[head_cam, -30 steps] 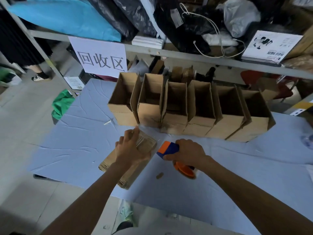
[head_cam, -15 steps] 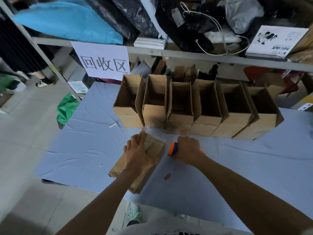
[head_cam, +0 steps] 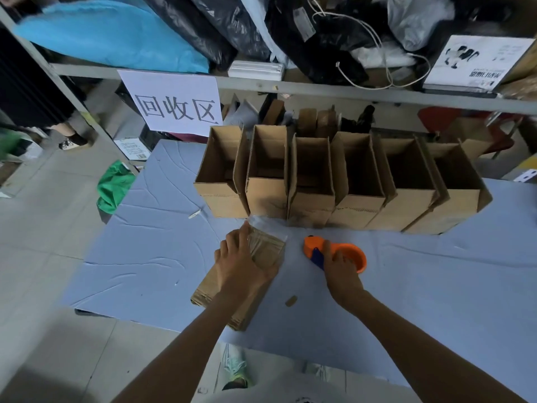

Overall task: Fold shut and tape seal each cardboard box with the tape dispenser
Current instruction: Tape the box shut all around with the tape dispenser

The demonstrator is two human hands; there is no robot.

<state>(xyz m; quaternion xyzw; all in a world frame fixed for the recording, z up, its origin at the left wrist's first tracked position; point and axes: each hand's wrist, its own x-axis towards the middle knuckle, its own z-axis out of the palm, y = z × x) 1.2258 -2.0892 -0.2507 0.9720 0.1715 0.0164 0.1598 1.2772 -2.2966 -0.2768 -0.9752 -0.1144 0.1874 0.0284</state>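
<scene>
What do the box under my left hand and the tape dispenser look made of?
Box: brown corrugated cardboard, matte; fluted edges show at its near end. Clear tape on its far end: thin glossy film, probably plastic. Tape dispenser: seemingly hard plastic, smooth orange body, blue handle.

storeroom / packing area | metal shelf (head_cam: 319, 90) piled with bags | paper sign (head_cam: 177, 107) | row of open cardboard boxes (head_cam: 343, 181)
</scene>
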